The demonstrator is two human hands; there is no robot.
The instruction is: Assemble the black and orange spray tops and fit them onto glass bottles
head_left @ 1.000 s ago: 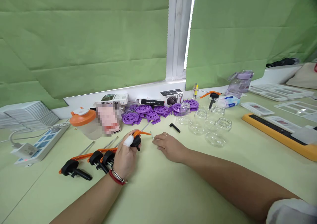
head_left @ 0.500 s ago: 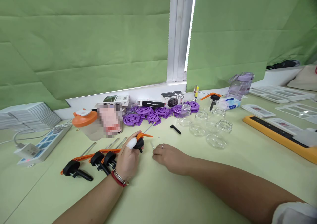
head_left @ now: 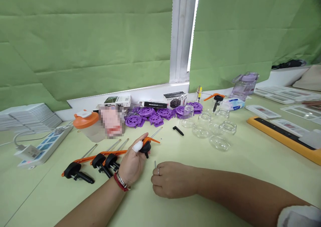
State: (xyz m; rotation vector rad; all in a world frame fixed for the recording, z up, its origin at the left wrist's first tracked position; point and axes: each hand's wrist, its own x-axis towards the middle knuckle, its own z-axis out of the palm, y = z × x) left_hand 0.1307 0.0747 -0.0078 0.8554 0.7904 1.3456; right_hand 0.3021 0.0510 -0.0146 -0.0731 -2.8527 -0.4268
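Note:
My left hand, a white wrap on its thumb, is closed around a black round part with an orange arm; a metal rod points up and away from it. To the right, my right hand is closed near the table, and the tip of a thin metal pin sticks up from its fingers. The pin's lower end is hidden. Left of my left hand lie several similar black-and-orange assemblies with metal rods. A small black L-shaped handle piece lies beyond my right hand.
Several clear glass jars stand at the right, with another black-and-orange assembly behind. Purple plastic parts line the back. An orange-lidded cup and power strip are left; a yellow-and-black bar lies right.
My right hand has drawn back toward me, the pin now more upright in its fingers. My left hand has shifted slightly right and nearer with the black-and-orange part.

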